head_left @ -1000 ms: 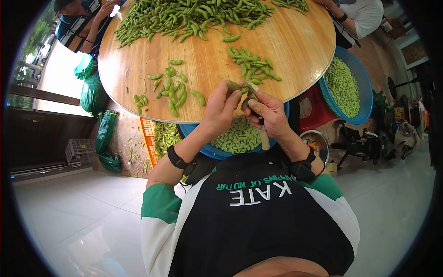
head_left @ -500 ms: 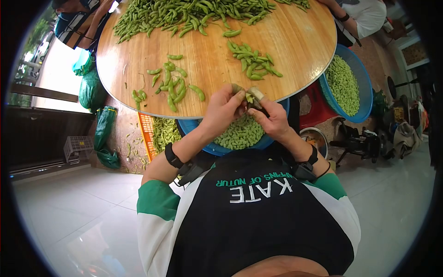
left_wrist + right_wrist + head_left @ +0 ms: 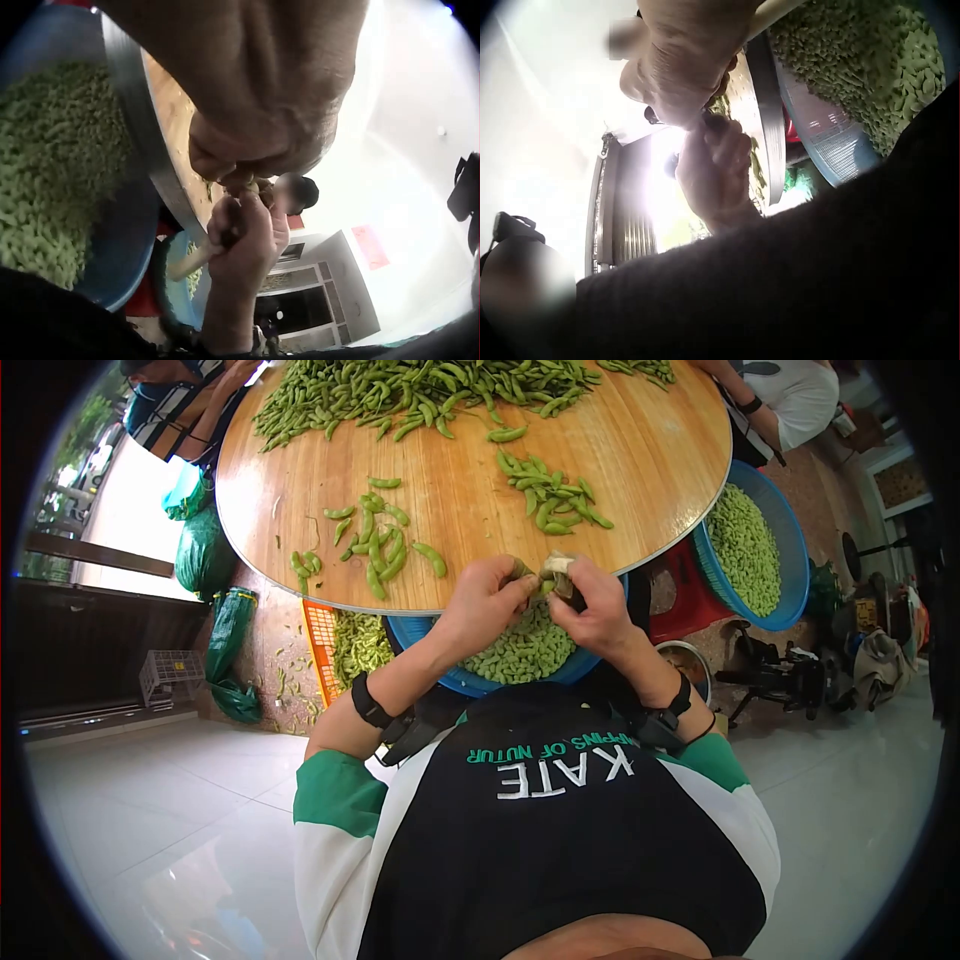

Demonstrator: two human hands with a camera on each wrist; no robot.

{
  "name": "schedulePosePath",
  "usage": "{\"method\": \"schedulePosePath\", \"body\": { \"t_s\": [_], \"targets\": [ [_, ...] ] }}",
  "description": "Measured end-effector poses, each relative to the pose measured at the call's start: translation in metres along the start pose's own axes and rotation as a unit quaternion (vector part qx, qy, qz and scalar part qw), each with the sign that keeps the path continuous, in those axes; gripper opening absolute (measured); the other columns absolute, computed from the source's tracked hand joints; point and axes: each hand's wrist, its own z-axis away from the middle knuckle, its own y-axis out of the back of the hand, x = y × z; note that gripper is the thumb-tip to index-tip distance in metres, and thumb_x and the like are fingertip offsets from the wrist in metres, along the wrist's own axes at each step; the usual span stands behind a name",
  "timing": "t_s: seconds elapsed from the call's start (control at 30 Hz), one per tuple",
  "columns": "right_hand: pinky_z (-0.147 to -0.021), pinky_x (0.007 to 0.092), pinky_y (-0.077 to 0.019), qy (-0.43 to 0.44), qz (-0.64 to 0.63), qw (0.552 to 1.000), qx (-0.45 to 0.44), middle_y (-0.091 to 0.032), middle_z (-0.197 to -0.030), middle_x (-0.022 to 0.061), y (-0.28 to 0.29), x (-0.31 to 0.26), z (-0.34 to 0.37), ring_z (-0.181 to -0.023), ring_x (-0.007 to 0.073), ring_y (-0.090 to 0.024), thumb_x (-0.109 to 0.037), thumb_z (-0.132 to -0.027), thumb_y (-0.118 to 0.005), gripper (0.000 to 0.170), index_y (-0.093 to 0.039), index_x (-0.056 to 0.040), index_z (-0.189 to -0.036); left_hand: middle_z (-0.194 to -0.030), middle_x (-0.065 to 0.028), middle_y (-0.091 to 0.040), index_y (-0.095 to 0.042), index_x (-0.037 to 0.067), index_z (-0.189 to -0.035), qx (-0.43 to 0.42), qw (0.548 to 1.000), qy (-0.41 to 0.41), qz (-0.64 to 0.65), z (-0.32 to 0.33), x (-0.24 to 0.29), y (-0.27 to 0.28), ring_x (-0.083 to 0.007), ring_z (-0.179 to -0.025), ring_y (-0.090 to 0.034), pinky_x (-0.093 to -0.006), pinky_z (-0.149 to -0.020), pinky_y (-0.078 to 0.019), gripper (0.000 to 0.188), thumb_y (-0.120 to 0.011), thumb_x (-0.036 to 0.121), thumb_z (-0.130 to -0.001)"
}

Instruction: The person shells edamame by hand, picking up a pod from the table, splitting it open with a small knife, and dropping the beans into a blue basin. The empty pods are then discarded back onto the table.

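Note:
Above the blue basin (image 3: 465, 682) and close to the table's near edge, the two hands meet. My left hand (image 3: 482, 605) has curled fingers, its thumb and forefinger pinching a small green pod (image 3: 547, 587) between the hands. The right hand (image 3: 600, 615) has pale wrapping on a finger and closes round a tool, whose pale handle (image 3: 191, 262) sticks out below the fist in the left wrist view. The tool's working end is hidden. Shelled green beans (image 3: 520, 650) fill the basin beneath.
On the round wooden table (image 3: 640, 470) lie a large heap of pods (image 3: 400, 395) and smaller groups. An orange crate (image 3: 322, 645) stands left of the basin, a second blue basket (image 3: 800, 570) of beans at right. Parts of two people show at the far corners.
The right hand has turned, so the pale handle that pointed down below it is hidden in the head view. Both hands stay close together; the loose pods on the table lie as before.

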Motion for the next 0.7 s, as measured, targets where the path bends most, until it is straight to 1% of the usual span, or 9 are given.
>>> {"method": "schedulePosePath", "body": {
  "t_s": [0.07, 0.2, 0.27, 0.3, 0.37, 0.4, 0.47, 0.5, 0.7],
  "targets": [
    [-0.054, 0.0329, -0.0457, -0.002, 0.016, 1.000, 0.015, -0.054, -0.076, 0.0129, -0.005, -0.008, 0.000, -0.062, 0.0283, -0.056, 0.003, -0.072, -0.063, 0.025, -0.055, 0.0015, -0.096, -0.058, -0.0030, -0.052, -0.054, -0.001, -0.077, 0.002, 0.995, 0.080, 0.057, 0.007, 0.007, -0.004, -0.0084, -0.053, -0.049, -0.0265, -0.047, -0.0380, 0.022, -0.059, 0.016, -0.091],
    [-0.053, 0.0360, -0.0452, -0.034, 0.014, 0.999, 0.024, -0.052, -0.075, 0.0143, -0.004, -0.010, 0.001, -0.059, 0.0315, -0.054, 0.000, -0.071, -0.064, 0.022, -0.054, -0.0003, -0.091, -0.060, -0.0073, -0.056, -0.056, 0.000, -0.078, 0.021, 0.999, 0.025, -0.022, 0.015, 0.001, -0.007, -0.0154, -0.053, -0.054, -0.0296, -0.048, -0.0403, 0.019, -0.060, 0.014, -0.090],
    [-0.054, 0.0358, -0.0451, -0.073, -0.031, 0.997, 0.003, -0.053, -0.076, 0.0140, 0.002, -0.011, 0.003, -0.060, 0.0304, -0.054, 0.000, -0.073, -0.064, 0.021, -0.055, -0.0006, -0.091, -0.074, -0.0113, -0.060, -0.060, 0.003, -0.080, 0.142, 0.934, -0.213, -0.251, 0.021, 0.014, 0.007, -0.0252, -0.065, -0.059, -0.0350, -0.056, -0.0447, 0.009, -0.060, 0.009, -0.085],
    [-0.055, 0.0357, -0.0449, -0.112, -0.076, 0.991, -0.021, -0.054, -0.077, 0.0137, 0.007, -0.012, 0.004, -0.061, 0.0294, -0.054, -0.001, -0.074, -0.064, 0.019, -0.056, -0.0010, -0.092, -0.074, -0.0113, -0.060, -0.060, 0.003, -0.080, 0.141, 0.933, -0.213, -0.252, 0.021, 0.020, 0.020, -0.0252, -0.065, -0.059, -0.0350, -0.056, -0.0447, 0.009, -0.060, 0.009, -0.085],
    [-0.056, 0.0351, -0.0443, -0.113, -0.119, 0.982, -0.091, -0.054, -0.076, 0.0132, 0.019, -0.016, 0.003, -0.061, 0.0287, -0.054, -0.002, -0.075, -0.064, 0.018, -0.057, -0.0012, -0.091, -0.090, -0.0127, -0.060, -0.063, 0.005, -0.083, 0.210, 0.797, -0.248, -0.509, 0.011, 0.028, 0.044, -0.0341, -0.082, -0.057, -0.0415, -0.069, -0.0460, 0.006, -0.059, 0.006, -0.080],
    [-0.057, 0.0346, -0.0437, -0.110, -0.162, 0.967, -0.164, -0.054, -0.076, 0.0128, 0.022, -0.017, 0.003, -0.062, 0.0281, -0.054, -0.002, -0.077, -0.065, 0.016, -0.058, -0.0013, -0.091, -0.090, -0.0127, -0.060, -0.063, 0.005, -0.083, 0.209, 0.797, -0.247, -0.511, 0.004, 0.028, 0.046, -0.0341, -0.082, -0.057, -0.0415, -0.069, -0.0460, 0.006, -0.059, 0.006, -0.080],
    [-0.059, 0.0334, -0.0428, -0.058, -0.175, 0.973, -0.137, -0.052, -0.073, 0.0118, 0.013, -0.012, 0.006, -0.064, 0.0267, -0.053, -0.004, -0.077, -0.066, 0.017, -0.058, -0.0009, -0.091, -0.095, -0.0135, -0.058, -0.065, 0.005, -0.085, 0.227, 0.762, -0.295, -0.530, -0.017, 0.023, 0.047, -0.0352, -0.088, -0.054, -0.0435, -0.077, -0.0445, 0.010, -0.059, 0.007, -0.078],
    [-0.060, 0.0330, -0.0427, -0.073, -0.165, 0.974, -0.139, -0.052, -0.073, 0.0121, 0.011, -0.013, 0.007, -0.064, 0.0264, -0.052, -0.005, -0.077, -0.067, 0.016, -0.058, -0.0008, -0.091, -0.090, -0.0152, -0.057, -0.064, 0.004, -0.085, 0.193, 0.823, -0.293, -0.446, -0.032, 0.011, 0.043, -0.0349, -0.089, -0.052, -0.0424, -0.078, -0.0426, 0.008, -0.063, 0.011, -0.081],
    [-0.062, 0.0306, -0.0440, -0.204, -0.222, 0.946, -0.116, -0.055, -0.078, 0.0092, 0.012, -0.001, 0.019, -0.065, 0.0184, -0.052, -0.010, -0.084, -0.063, 0.026, -0.057, 0.0005, -0.107, -0.095, -0.0211, -0.059, -0.062, 0.000, -0.090, 0.180, 0.831, -0.175, -0.497, -0.097, 0.002, 0.010, -0.0386, -0.096, -0.054, -0.0449, -0.084, -0.0444, 0.025, -0.064, 0.023, -0.080]
  ]
}}
